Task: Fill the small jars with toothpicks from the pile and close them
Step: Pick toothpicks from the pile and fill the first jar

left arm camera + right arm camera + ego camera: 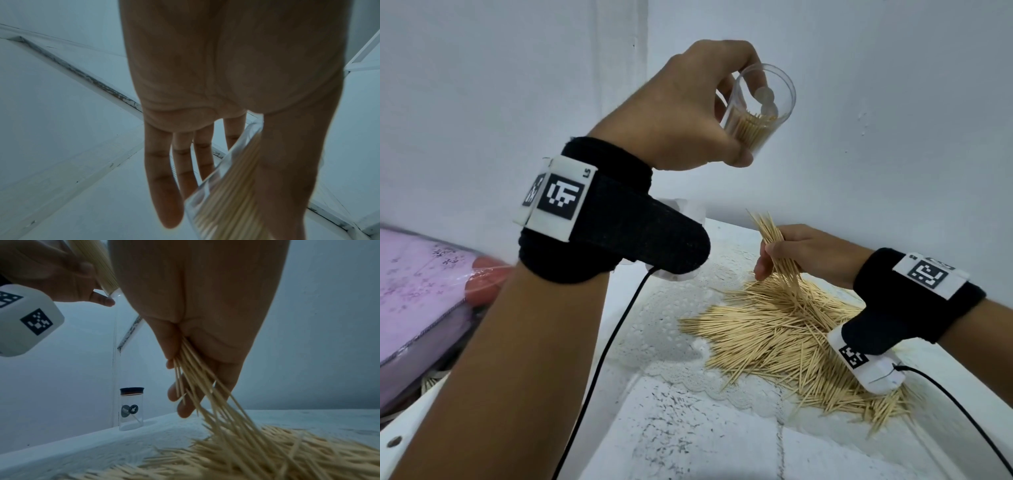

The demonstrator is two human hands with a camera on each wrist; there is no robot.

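My left hand (688, 113) holds a clear lidless jar (758, 109) up high, tilted, its mouth towards me and toothpicks filling its lower part. In the left wrist view the jar (224, 191) lies between thumb and fingers. Lower right, my right hand (791, 253) grips a bunch of toothpicks (779, 246) just above the pile (791, 339) on the white table. The right wrist view shows the bunch (197, 379) fanning from my fingers down into the pile (267, 456). A second jar (131, 408) with a dark lid stands upright at the table's back by the wall.
A white lace cloth (664, 308) lies under the pile. Black cables (602, 353) run from both wrist bands. A pink flowered bundle (417, 294) lies off the table's left edge. White walls close the back and right.
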